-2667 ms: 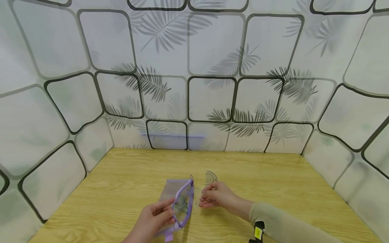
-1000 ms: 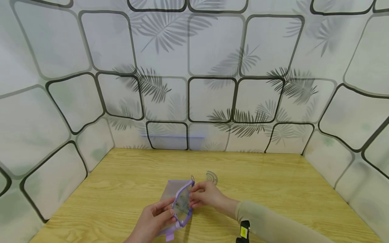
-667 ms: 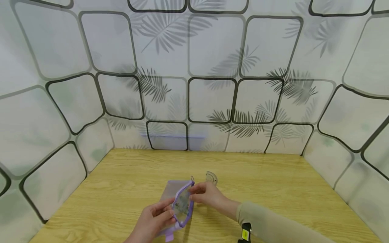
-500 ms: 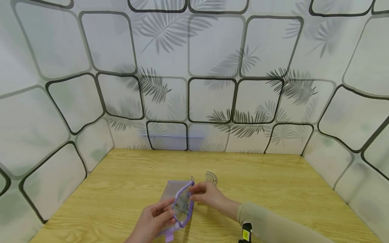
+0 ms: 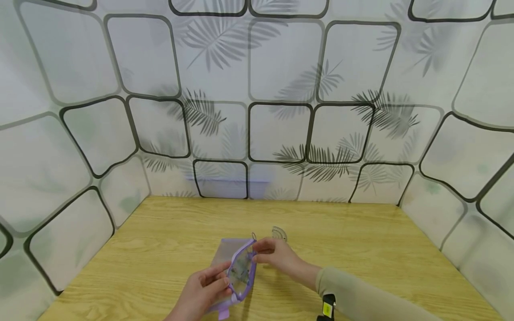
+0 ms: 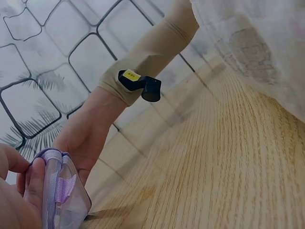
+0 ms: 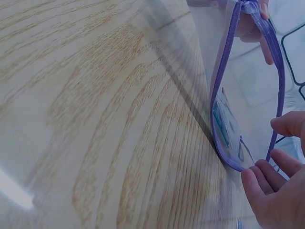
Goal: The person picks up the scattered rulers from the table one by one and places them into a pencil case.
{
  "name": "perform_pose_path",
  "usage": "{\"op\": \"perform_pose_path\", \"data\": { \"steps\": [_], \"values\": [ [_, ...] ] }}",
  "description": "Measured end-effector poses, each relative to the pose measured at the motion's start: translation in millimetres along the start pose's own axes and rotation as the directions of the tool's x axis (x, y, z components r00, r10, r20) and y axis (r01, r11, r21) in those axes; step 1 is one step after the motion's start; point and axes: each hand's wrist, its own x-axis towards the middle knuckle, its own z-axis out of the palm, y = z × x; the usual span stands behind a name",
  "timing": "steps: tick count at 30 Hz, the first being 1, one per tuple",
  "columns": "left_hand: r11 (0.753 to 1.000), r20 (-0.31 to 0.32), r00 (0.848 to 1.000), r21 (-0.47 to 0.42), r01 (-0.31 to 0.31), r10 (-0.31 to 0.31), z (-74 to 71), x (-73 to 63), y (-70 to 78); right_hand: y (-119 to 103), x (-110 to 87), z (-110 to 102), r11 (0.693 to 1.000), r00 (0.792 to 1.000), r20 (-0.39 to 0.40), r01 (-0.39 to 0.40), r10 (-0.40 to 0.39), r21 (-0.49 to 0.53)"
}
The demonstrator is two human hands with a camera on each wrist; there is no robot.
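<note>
A translucent pencil case (image 5: 225, 253) with purple zipper edging lies on the table, its mouth unzipped and spread wide. My left hand (image 5: 204, 287) grips the near side of the mouth between thumb and fingers. My right hand (image 5: 281, 258) pinches the opposite zipper edge near the far end. In the right wrist view, the zipper edge (image 7: 279, 90) runs between thumb and fingers, and teal items (image 7: 221, 121) show inside the case, their kind unclear. A clear protractor (image 5: 279, 233) lies just beyond my right hand, partly hidden by it.
The wood-grain table (image 5: 341, 232) extends around the case. Patterned fabric (image 5: 281, 129) with leaves and rounded squares encloses the back and sides. A black wrist device (image 5: 327, 307) with a yellow label sits on the right sleeve.
Since the oldest frame, my right hand has moved left from beside the protractor to the case's mouth, dipped at it, then drawn slightly back to its edge. My left hand stays put.
</note>
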Motion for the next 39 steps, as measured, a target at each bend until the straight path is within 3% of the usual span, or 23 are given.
{"op": "perform_pose_path", "data": {
  "steps": [12,24,32,39],
  "values": [
    [1.000,-0.009,1.000,-0.006,0.007,-0.007,0.2,0.6,-0.2,1.8,1.4,-7.0,0.995,0.997,-0.053,0.048,-0.053,-0.086],
    [1.000,-0.022,1.000,0.003,0.012,-0.012,1.4,-1.0,1.6,3.9,1.4,-17.2,0.976,0.991,-0.039,0.118,-0.127,-0.184],
    [1.000,-0.024,1.000,0.008,0.004,-0.004,1.3,-0.4,-0.6,8.3,8.4,-23.1,0.980,0.993,-0.074,0.081,-0.096,-0.184],
    [1.000,-0.018,1.000,-0.002,0.009,-0.009,0.8,-1.2,0.1,10.4,11.9,-34.2,0.961,0.986,-0.100,0.104,-0.133,-0.255]
  ]
}}
